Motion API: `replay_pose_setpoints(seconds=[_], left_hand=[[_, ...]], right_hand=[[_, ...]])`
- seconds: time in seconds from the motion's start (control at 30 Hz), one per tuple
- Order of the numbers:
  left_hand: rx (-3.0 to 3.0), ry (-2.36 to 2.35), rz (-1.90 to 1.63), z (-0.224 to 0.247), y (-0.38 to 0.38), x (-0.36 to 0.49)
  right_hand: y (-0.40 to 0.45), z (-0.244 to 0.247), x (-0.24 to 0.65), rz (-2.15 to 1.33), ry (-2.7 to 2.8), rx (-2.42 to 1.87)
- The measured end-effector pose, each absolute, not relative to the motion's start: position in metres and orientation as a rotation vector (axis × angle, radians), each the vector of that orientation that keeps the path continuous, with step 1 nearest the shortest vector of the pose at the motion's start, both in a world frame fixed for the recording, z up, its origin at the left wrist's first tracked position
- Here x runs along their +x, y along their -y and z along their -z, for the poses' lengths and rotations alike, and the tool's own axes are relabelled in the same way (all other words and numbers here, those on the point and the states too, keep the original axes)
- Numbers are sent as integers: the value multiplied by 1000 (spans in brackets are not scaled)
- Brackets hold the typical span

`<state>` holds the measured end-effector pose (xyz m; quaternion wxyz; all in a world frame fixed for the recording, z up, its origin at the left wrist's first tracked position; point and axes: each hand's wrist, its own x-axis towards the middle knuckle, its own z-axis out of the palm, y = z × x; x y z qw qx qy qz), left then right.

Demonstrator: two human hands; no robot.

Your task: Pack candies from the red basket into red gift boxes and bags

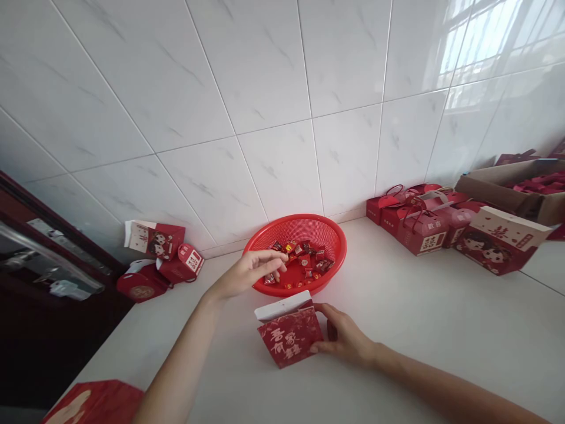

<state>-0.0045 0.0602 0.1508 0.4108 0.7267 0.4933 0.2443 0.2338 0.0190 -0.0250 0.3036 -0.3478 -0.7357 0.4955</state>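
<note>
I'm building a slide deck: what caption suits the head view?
Left hand over a basket of wrapped sweets, right hand holding an open red box.

We have wrapped candies (305,261) in the colander (280,228), the countertop (375,294) beneath it and the tiled wall (273,153) behind. Our left hand (249,271) is above the colander's left rim. Just before the colander we see a gift box (290,337); well to its left, a pile of gift boxes (177,270); well right, a cluster of gift boxes (419,227); farthest right, a cardboard carton (498,189).
</note>
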Motion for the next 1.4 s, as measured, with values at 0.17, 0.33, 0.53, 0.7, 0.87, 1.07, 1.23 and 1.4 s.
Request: replay_pose_setpoints(seconds=[0.17,0.33,0.53,0.7,0.87,1.07,1.23,1.4], left_hand=[[2057,-1426,-307,-135,-119,-12],[2342,-1442,190,-106,-165,16],[2486,-1344,292,-85,-192,65],[2543,-1160,455,-67,-198,86],[2577,-1090,356,-66,-210,76],[2582,-1287,276,-84,-221,38],[2592,-1395,147,-102,-214,22],[2589,-1130,379,-104,-184,37]], right_hand=[[-19,27,236,-1393,1863,-838],[-16,18,242,-1478,1729,-746],[-16,15,241,-1546,1599,-876],[-19,19,237,-1506,1629,-816],[-19,18,236,-1504,1656,-830],[-20,21,236,-1474,1676,-837],[-21,25,235,-1472,1687,-832],[-21,23,235,-1447,1692,-845]])
